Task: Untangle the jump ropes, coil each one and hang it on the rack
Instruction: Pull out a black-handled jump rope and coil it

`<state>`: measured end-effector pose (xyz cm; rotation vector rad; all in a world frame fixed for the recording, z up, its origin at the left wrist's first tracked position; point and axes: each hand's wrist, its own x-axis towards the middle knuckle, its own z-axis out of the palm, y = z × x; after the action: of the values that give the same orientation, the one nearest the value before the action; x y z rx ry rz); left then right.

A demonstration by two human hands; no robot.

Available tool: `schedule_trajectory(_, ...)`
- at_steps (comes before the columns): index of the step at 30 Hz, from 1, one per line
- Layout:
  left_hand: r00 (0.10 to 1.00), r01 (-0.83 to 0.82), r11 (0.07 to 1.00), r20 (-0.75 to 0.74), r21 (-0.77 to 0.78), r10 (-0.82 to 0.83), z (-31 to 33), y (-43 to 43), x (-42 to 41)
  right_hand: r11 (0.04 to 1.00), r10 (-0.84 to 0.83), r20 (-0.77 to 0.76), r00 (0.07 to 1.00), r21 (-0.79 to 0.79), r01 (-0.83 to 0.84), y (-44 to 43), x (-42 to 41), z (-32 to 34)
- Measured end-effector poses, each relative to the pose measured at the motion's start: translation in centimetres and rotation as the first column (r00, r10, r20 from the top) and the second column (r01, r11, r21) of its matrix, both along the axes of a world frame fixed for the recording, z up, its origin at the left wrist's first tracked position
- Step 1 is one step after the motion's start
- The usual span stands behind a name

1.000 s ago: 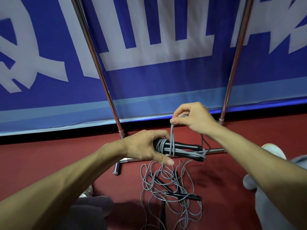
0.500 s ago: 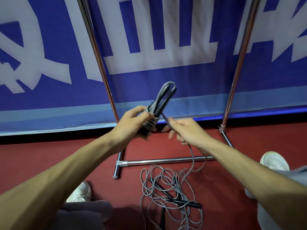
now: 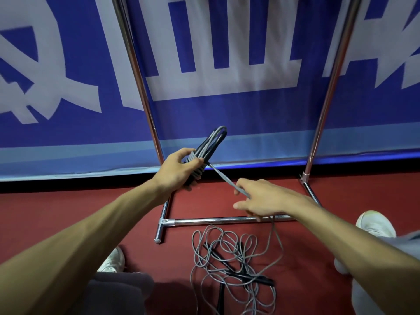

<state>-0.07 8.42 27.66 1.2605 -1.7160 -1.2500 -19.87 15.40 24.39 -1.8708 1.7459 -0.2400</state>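
Head view. Wrapping step: each turn is best laid snug beside the last, with the cord (image 3: 221, 176) drawn taut so the bundle (image 3: 212, 142) cannot loosen. The left hand (image 3: 179, 171) is closed round the bundle's wrapped waist, raised in front of the rack (image 3: 227, 220). The right hand (image 3: 261, 198), fingers half spread, pinches the taut cord near the bundle; slack drops to the tangled ropes (image 3: 234, 269) on the floor (image 3: 91, 212)

Tangled ropes (image 3: 234, 267) before rack (image 3: 227, 220)
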Motion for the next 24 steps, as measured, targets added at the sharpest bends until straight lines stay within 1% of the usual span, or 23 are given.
schedule_trajectory(1,1.000,-0.008,1.000,-0.007,-0.008,0.008,-0.1,-0.3,0.0,0.999,-0.022,-0.044,0.999,-0.042,0.020,0.0,-0.2,0.0)
schedule_trajectory(3,0.999,-0.034,0.998,0.006,-0.045,0.034,-0.2,-0.8,0.0,0.989,-0.040,-0.051,0.998,-0.144,0.032,0.1,-0.4,0.2)
schedule_trajectory(4,0.995,-0.043,0.994,0.082,-0.102,0.051,-0.4,-1.1,0.2,0.981,-0.012,-0.032,0.999,-0.192,0.006,0.2,-0.3,0.4)
schedule_trajectory(5,0.974,-0.032,0.982,0.215,-0.186,0.072,-0.6,-1.4,0.4,0.969,0.042,-0.018,0.999,-0.241,-0.045,0.3,0.0,0.7)
schedule_trajectory(6,0.924,0.013,0.964,0.371,-0.264,0.089,-0.8,-1.6,0.6,0.950,0.109,-0.021,0.994,-0.292,-0.111,0.5,0.3,1.0)
schedule_trajectory(7,0.858,0.079,0.949,0.505,-0.305,0.091,-0.9,-1.6,0.8,0.923,0.175,-0.039,0.984,-0.341,-0.178,0.7,0.6,1.3)
schedule_trajectory(9,0.735,0.219,0.935,0.678,-0.277,0.029,-1.4,-1.3,0.9,0.877,0.246,-0.087,0.965,-0.405,-0.260,1.0,1.1,1.6)
schedule_trajectory(11,0.615,0.365,0.903,0.787,-0.227,-0.051,-1.9,-1.1,0.7,0.848,0.261,-0.096,0.961,-0.452,-0.275,0.9,1.1,1.7)
schedule_trajectory(12,0.583,0.437,0.874,0.807,-0.212,-0.096,-2.1,-0.9,0.6,0.841,0.258,-0.070,0.964,-0.475,-0.260,0.8,1.1,1.7)
schedule_trajectory(15,0.551,0.611,0.770,0.798,-0.184,-0.246,-2.2,0.0,0.3,0.819,0.202,0.034,0.979,-0.555,-0.149,0.4,0.4,2.0)
schedule_trajectory(18,0.542,0.699,0.685,0.776,-0.205,-0.321,-1.9,1.1,-0.5,0.817,0.082,0.111,0.990,-0.576,-0.003,0.0,-0.9,2.2)
schedule_trajectory(21,0.555,0.718,0.670,0.736,-0.189,-0.387,-1.6,1.7,-1.1,0.830,-0.055,0.184,0.981,-0.538,0.148,-0.2,-1.9,2.1)
schedule_trajectory(24,0.605,0.688,0.716,0.638,-0.117,-0.477,-0.7,2.6,-1.5,0.844,-0.155,0.341,0.927,-0.443,0.304,-0.6,-2.4,1.9)
